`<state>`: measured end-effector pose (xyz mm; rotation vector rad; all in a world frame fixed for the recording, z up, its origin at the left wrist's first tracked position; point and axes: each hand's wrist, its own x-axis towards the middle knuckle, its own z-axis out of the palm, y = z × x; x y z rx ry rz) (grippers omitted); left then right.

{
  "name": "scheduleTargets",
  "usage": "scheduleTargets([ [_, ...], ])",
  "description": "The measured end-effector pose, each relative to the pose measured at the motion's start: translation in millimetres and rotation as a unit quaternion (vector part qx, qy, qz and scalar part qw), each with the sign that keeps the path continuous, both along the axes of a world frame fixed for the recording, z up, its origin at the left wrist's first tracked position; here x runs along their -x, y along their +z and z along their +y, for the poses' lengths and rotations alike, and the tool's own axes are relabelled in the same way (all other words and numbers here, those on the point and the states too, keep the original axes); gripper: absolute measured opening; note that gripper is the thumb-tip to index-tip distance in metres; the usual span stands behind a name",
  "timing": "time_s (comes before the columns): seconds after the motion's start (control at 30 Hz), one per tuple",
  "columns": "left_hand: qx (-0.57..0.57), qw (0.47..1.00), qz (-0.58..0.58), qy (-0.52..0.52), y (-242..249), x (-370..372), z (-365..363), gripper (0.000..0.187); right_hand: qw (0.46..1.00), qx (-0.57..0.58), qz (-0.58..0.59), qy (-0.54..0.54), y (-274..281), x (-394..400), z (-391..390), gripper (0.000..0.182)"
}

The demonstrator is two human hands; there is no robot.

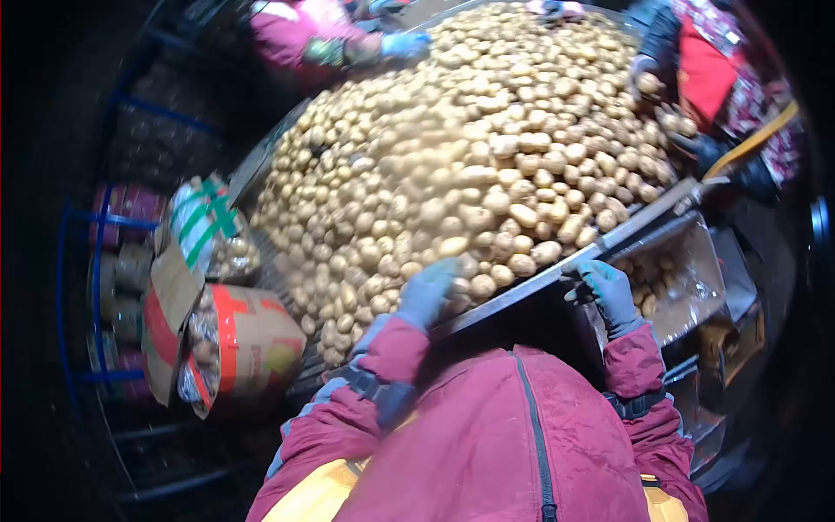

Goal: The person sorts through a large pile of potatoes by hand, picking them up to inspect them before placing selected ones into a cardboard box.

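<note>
My left hand (428, 291), in a grey-blue glove, reaches over the near edge of a large heap of potatoes (557, 165). Its fingers are stretched out and slightly blurred, close against a potato (454, 301); the palm side is hidden. My right hand (606, 294), gloved in grey and green, is bent above the near side of a plastic-lined box (700, 291) with loose potatoes inside. The fingers of that hand are apart, and nothing shows between them. A metal rim (557, 271) of the sorting table runs between my two hands.
At left stands an open carton (261, 339) with bagged contents, beside a green-taped bag (204, 222). Blue rack bars (104, 261) rise behind them. Across the heap are a person's blue glove (405, 45) and, at right, another person's dark-gloved hand (645, 80) with a potato. Smaller boxes (735, 344) sit lower right.
</note>
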<state>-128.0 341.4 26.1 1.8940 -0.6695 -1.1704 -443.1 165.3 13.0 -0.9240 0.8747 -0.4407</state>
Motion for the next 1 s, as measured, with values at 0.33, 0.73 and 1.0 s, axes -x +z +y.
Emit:
scheduleTargets([
  [0.33, -0.006, 0.874, -0.484, -0.041, -18.3, -114.7, 113.1, 0.063, 0.979, 0.016, 0.073, 0.191, 9.3, -161.1, 35.3, 0.027],
  [0.73, 0.003, 0.775, -0.615, -0.143, -10.9, -172.2, 88.9, 0.032, 0.964, 0.026, 0.094, 0.248, -13.2, -237.2, 69.0, 0.027],
  [1.0, -0.063, 0.796, -0.548, -0.249, -44.3, -143.3, -10.3, 0.047, 0.971, 0.034, 0.103, 0.213, -10.2, -233.0, 81.6, 0.027],
])
